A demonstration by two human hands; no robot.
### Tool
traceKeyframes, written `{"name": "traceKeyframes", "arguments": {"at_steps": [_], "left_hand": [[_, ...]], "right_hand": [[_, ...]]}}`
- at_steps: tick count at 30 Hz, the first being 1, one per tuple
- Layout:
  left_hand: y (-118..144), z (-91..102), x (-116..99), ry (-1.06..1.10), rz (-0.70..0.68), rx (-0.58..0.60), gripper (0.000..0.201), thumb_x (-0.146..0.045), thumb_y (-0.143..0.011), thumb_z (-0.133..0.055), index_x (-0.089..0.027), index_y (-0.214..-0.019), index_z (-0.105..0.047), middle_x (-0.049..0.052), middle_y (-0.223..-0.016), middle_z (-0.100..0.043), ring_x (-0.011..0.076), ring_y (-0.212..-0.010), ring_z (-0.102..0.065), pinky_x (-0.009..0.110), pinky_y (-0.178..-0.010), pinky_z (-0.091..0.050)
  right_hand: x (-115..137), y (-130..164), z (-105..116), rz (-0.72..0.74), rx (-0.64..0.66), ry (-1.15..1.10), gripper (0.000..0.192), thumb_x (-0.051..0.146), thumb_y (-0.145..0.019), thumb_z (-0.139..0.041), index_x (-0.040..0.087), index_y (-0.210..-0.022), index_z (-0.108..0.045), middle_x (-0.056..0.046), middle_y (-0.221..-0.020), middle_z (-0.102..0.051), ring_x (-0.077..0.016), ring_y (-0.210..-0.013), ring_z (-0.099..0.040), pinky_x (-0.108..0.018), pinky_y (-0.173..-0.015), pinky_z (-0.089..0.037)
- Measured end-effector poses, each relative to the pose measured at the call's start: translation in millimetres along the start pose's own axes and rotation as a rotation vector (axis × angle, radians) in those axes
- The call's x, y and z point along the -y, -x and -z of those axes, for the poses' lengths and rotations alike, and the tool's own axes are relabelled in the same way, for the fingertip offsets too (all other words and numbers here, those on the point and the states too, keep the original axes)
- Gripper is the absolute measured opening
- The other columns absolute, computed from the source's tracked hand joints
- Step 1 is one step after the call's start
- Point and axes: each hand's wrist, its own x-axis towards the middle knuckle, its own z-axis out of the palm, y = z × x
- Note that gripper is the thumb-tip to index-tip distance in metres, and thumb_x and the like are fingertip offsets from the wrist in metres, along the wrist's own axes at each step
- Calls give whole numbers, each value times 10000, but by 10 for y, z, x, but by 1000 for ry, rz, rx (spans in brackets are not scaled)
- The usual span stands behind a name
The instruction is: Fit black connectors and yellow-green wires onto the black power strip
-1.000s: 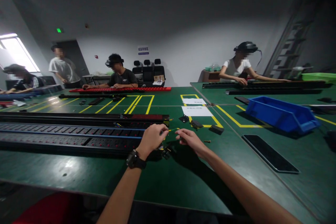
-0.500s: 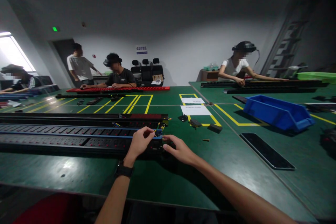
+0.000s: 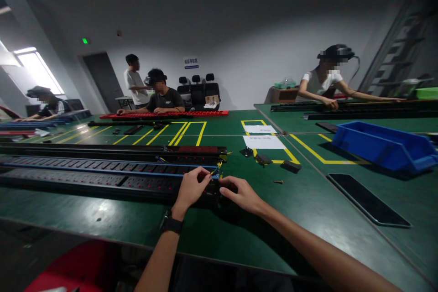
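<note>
My left hand (image 3: 194, 188), with a black watch on its wrist, pinches a thin yellow-green wire (image 3: 215, 171) at the right end of the long strips. Facing it, my right hand (image 3: 242, 195) has its thumb and forefinger curled at the end of the nearest black socket strip (image 3: 147, 185); whatever lies between those fingertips is too small and dark to make out. A blue-edged socket strip (image 3: 112, 164) runs alongside, just behind. Further back lies a black strip with a dark red section (image 3: 196, 149), and yellow wires (image 3: 228, 152) stick out of its end.
Small black parts (image 3: 263, 159), a screw (image 3: 278, 182) and white paper sheets (image 3: 263, 141) lie to the right on the green table (image 3: 273, 237). Beyond them are a blue bin (image 3: 383, 146) and a dark flat tablet-like slab (image 3: 367, 198). Co-workers handle long strips across the table.
The view has swung slightly left, so most things sit further right. Both hands stay at the strip ends, the left still pinching the wire. A standing person in the back has turned and moved right.
</note>
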Motion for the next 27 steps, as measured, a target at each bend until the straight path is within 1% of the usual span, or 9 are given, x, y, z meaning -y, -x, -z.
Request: {"name": "traceKeyframes", "arguments": {"at_steps": [3,8,10,12,14,17,21,25,27], "left_hand": [[34,12,-8,24,6,1,164,-333,-915,-618,-218,-886,-731,16,-866,-784,195,-821,-726,298,-785,-532],[74,42,-20,61,12,-6,175,-348,-914,-630,-210,-894,-735,23,-865,-786,198,-819,-730,306,-785,-540],[80,46,-17,81,12,-19,180,-357,-909,-639,-205,-892,-735,27,-865,-786,200,-816,-730,307,-784,-543],[79,45,-6,110,12,-28,190,-370,-907,-645,-202,-898,-735,32,-877,-787,202,-825,-732,308,-791,-548],[73,41,12,139,14,-32,213,-390,-910,-642,-199,-912,-735,37,-892,-789,205,-837,-733,310,-798,-552],[58,38,35,153,22,-43,245,-419,-907,-641,-192,-920,-733,44,-889,-787,210,-833,-732,316,-793,-550],[44,45,40,144,33,-58,251,-426,-894,-647,-189,-913,-730,48,-875,-784,215,-821,-728,321,-782,-546],[34,62,34,133,37,-49,260,-435,-892,-645,-191,-902,-735,45,-873,-782,213,-820,-724,319,-777,-540],[31,70,35,126,38,-43,267,-441,-891,-645,-191,-903,-738,45,-879,-783,213,-825,-724,318,-781,-538]], "right_hand": [[12,3,8,-2,10,-11,292,434,-887,-677,218,-1063,-763,-84,-1065,-770,-272,-979,-694,-387,-892,-509],[-26,-27,-1,-64,57,-58,362,495,-928,-631,193,-1084,-756,-96,-1031,-769,-254,-909,-692,-373,-832,-517],[-54,-46,-27,-74,19,-76,377,501,-954,-591,194,-1107,-749,-102,-1077,-763,-258,-962,-692,-385,-875,-519],[-90,-61,-57,-78,-16,-105,411,508,-959,-577,201,-1187,-727,-110,-1175,-744,-267,-1057,-682,-410,-956,-510],[-133,-71,-79,-80,-11,-125,464,523,-945,-597,205,-1267,-698,-118,-1268,-713,-274,-1144,-662,-437,-1036,-485],[-193,-78,-85,-68,10,-109,496,531,-928,-617,200,-1289,-695,-128,-1320,-686,-282,-1219,-630,-467,-1102,-446],[-213,-100,-68,-74,31,-137,457,459,-918,-619,202,-1289,-687,-114,-1314,-687,-279,-1230,-620,-474,-1110,-437],[-182,-146,-57,-117,71,-233,388,373,-886,-624,210,-1230,-701,-88,-1228,-722,-265,-1142,-652,-457,-1052,-471],[-174,-171,-57,-139,67,-245,367,340,-866,-621,207,-1197,-709,-80,-1197,-727,-255,-1110,-655,-440,-1025,-480]]}}
